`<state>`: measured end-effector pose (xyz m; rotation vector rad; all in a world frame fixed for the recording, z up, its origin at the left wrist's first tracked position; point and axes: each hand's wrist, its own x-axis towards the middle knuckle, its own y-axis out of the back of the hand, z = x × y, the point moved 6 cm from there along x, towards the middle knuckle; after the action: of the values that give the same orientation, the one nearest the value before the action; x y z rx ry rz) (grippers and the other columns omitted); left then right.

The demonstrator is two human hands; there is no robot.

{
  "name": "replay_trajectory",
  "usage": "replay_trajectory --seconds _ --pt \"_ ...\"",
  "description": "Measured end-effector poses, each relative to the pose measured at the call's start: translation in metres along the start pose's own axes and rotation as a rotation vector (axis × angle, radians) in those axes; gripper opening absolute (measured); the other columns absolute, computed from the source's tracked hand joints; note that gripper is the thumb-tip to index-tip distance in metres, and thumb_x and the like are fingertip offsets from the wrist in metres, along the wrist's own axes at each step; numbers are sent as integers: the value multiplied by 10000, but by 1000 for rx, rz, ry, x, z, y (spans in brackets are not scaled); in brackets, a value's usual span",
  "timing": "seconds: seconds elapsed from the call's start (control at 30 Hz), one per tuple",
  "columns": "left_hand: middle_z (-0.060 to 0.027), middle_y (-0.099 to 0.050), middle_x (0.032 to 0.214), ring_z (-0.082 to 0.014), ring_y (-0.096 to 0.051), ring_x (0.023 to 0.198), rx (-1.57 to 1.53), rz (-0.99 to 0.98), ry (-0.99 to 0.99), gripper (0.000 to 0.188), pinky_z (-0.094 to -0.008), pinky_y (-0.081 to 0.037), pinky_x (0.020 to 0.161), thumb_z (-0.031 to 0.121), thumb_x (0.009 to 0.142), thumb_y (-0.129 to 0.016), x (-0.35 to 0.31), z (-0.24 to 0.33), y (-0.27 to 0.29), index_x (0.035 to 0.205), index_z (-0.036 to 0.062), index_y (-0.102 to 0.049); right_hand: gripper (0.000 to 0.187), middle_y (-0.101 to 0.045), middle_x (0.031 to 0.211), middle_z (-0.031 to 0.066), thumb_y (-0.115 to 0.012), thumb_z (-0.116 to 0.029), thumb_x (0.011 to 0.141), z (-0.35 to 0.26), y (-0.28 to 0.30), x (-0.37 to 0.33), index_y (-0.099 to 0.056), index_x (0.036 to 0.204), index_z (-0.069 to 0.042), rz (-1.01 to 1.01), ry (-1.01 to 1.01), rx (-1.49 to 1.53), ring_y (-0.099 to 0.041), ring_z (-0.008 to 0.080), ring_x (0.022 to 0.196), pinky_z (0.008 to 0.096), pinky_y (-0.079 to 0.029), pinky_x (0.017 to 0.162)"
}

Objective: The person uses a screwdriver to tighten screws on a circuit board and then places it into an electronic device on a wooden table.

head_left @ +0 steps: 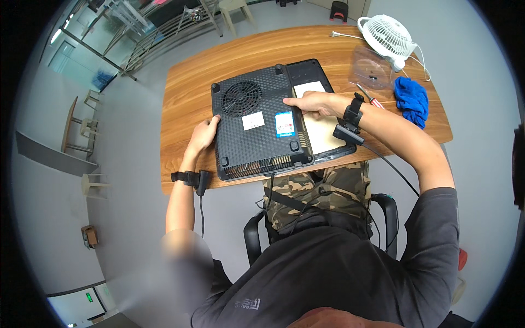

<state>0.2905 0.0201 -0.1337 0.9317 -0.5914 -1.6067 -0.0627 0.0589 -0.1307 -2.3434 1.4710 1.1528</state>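
Observation:
A black induction cooker base, underside up, lies on the table with its round fan grille, corner feet and two labels showing. It partly covers a flat black panel bearing a cream sheet. My left hand grips the base's left edge, thumb near the top face and fingers mostly hidden. At the right edge, my right hand pinches the base, its thumb on top and the other fingers curled beside it over the sheet.
A wooden table carries everything. Toward its far right are a white fan, a clear plastic tray, a screwdriver and a blue cloth. Black straps with cabled devices circle both wrists. A black cord hangs at the near edge.

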Motion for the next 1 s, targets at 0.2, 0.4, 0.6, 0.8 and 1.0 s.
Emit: replay_trajectory --seconds 0.2,0.4,0.6,0.8,1.0 --pt "-323 -705 1147 -366 -701 1085 -24 -10 3 875 -394 -511 946 665 973 -470 -7 9 8 1201 -156 -667 911 -413 1542 309 -549 -633 993 1 4 -13 -430 1477 129 12 -2 -34 -448 355 1327 467 -420 923" --pt "-311 -715 1114 -370 -701 1073 -73 -6 -38 903 -402 -507 955 691 963 -478 -16 27 21 1163 -167 -678 866 -628 1266 267 -617 -678 932 -8 21 -41 -606 1305 104 162 114 -38 -585 305 1094 364 -415 788" --pt "-305 -728 1067 -378 -714 1049 2 -93 -71 898 -412 -521 935 700 958 -461 -43 63 44 1109 -150 -708 694 -474 707 45 -633 -703 903 -12 26 -92 -659 868 -10 265 118 -47 -322 152 544 323 -235 515" --pt "-236 -740 914 -315 -730 878 -50 -145 -93 865 -384 -543 811 700 955 -466 -61 78 51 1011 -122 -730 850 -582 830 135 -642 -729 876 -10 31 -120 -683 1073 97 301 -61 -55 -488 208 621 384 -390 606" --pt "-143 -687 724 -239 -678 701 -58 -150 -65 815 -366 -510 672 717 943 -474 -58 70 47 866 -58 -718 921 -627 1208 313 -638 -686 903 -24 25 -122 -605 1300 144 282 38 -102 -647 362 1030 463 -497 801"
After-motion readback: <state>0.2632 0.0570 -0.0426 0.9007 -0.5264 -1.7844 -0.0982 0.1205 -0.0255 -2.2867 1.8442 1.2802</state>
